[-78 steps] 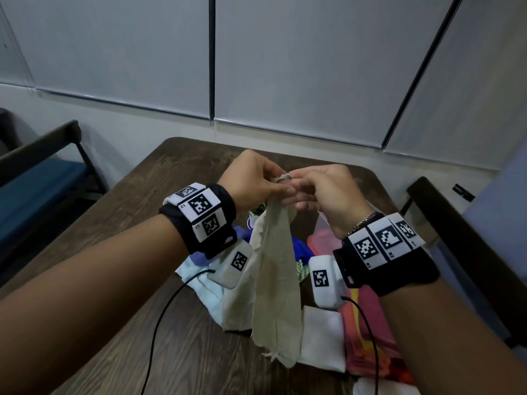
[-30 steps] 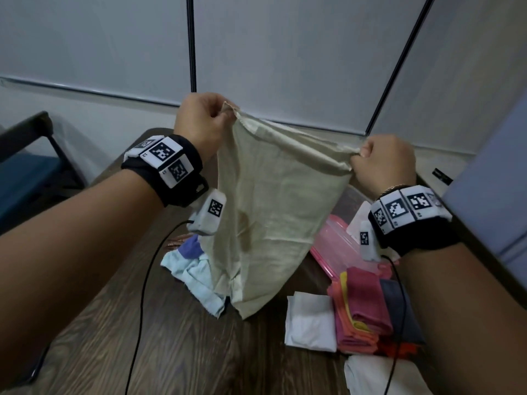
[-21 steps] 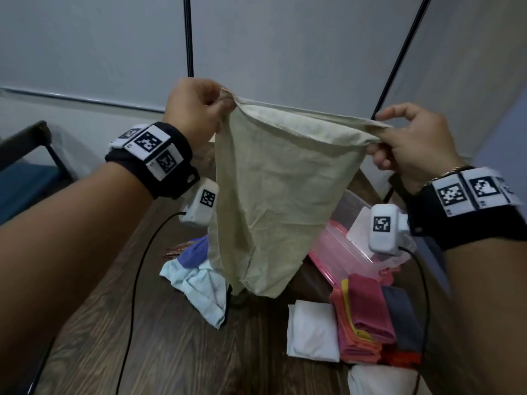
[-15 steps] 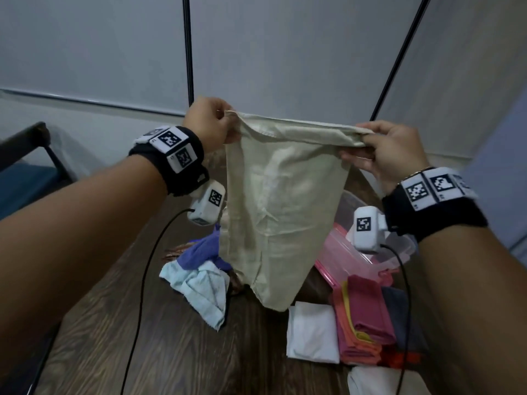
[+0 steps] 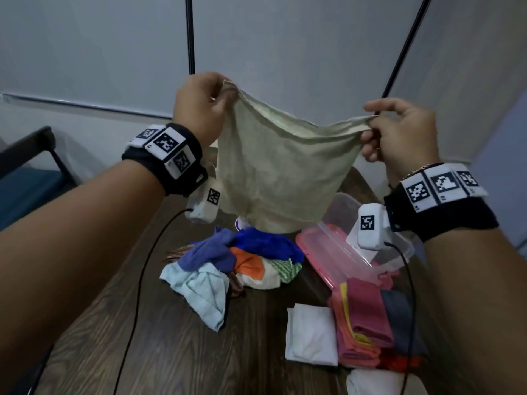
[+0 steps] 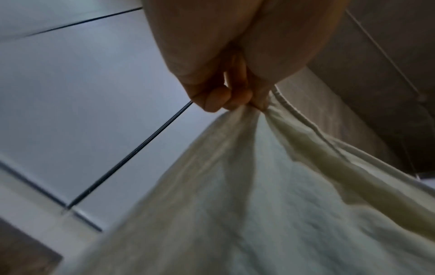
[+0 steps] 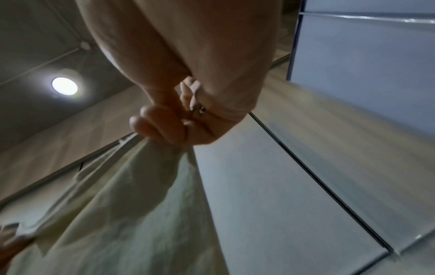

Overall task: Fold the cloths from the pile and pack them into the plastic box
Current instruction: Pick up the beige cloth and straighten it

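Note:
A cream cloth (image 5: 279,172) hangs in the air above the table, stretched between both hands. My left hand (image 5: 204,106) pinches its top left corner; the left wrist view shows the fingertips (image 6: 219,100) bunching the cream cloth (image 6: 270,195). My right hand (image 5: 399,132) pinches the top right corner, and in the right wrist view the curled fingers (image 7: 160,126) hold the cream cloth (image 7: 132,214). Below it lies the pile of unfolded cloths (image 5: 236,260), blue, orange, light blue and green. The clear plastic box (image 5: 345,206) stands at the right behind its pink lid (image 5: 325,255).
Folded cloths lie at the front right: a white one (image 5: 310,334), a pink, yellow and dark stack (image 5: 376,323), another white one (image 5: 373,382). A dark wooden table (image 5: 156,352) carries everything. A chair (image 5: 28,166) stands at the left, a wall behind.
The cloth went from hanging bunched between close hands to spread wide. In the last half second both hands moved apart and the cloth's bottom edge rose, uncovering the pile.

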Motion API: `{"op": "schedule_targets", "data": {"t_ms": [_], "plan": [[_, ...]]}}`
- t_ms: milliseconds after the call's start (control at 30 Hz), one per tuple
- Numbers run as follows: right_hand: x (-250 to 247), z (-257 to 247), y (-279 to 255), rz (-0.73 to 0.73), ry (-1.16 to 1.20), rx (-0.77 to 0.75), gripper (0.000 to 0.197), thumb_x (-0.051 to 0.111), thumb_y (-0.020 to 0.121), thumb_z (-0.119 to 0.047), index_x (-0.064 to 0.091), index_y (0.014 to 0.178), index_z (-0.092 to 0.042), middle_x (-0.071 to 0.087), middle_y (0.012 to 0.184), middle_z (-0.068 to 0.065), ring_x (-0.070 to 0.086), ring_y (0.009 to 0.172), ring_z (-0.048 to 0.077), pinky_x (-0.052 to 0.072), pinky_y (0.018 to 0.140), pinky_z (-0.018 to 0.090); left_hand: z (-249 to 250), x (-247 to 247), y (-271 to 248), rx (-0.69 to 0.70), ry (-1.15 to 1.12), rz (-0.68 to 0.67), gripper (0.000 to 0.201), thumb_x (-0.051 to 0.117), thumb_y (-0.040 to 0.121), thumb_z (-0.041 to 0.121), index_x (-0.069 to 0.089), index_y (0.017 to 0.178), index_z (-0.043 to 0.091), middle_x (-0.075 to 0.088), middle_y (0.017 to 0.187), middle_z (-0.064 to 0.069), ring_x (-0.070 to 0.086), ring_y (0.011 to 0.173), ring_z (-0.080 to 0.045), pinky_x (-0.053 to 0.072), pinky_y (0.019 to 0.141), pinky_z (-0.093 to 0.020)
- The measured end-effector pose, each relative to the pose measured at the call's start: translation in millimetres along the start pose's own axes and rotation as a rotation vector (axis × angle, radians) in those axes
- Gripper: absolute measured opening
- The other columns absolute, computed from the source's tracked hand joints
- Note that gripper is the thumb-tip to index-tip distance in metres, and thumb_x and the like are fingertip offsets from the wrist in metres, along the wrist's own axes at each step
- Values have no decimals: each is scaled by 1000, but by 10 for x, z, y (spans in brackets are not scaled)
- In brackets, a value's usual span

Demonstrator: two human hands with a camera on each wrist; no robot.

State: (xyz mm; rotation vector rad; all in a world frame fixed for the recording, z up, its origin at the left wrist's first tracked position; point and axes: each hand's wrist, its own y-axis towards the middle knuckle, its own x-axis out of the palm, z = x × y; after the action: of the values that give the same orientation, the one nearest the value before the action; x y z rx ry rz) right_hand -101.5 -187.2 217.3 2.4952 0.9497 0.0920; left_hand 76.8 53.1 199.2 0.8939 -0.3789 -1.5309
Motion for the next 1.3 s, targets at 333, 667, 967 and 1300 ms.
{"op": "schedule_targets", "data": {"t_ms": [333,667,967,1300], "plan": [[-38,17,-97,-112,118,-78,16,74,80,3,70,89,-10,76,82,10,74,77,27,60,74,35,-176,54,-28,-209,-154,-114,15,58,93,19,68,85,12,73,75,-13,73,68,-25,61,71,-42],[96,493,39,-36,-166,-122,20,64,93,-17,63,81,-34,62,77,-19,59,73,-3,57,84,48,-357,217,-110,-263,-206,-38,17,58,88,41,64,81,26,74,83,-5,72,80,-25,59,77,-48],[-89,295,-484,61,210,-128,14,59,79,-28,66,73,-39,59,72,-10,53,70,14,46,66,38,78,-76,-588,-84,-237,-15,25,57,82,18,62,78,-6,58,69,-14,50,62,-16,41,57,-30],[-296,1297,-2037,-465,59,337,18,54,68,-8,64,58,-19,53,56,-1,48,56,9,39,53,23,-573,-264,-2258,-488,-380,-1128,18,56,78,7,51,61,11,44,51,8,37,46,-3,30,46,-15]]}}
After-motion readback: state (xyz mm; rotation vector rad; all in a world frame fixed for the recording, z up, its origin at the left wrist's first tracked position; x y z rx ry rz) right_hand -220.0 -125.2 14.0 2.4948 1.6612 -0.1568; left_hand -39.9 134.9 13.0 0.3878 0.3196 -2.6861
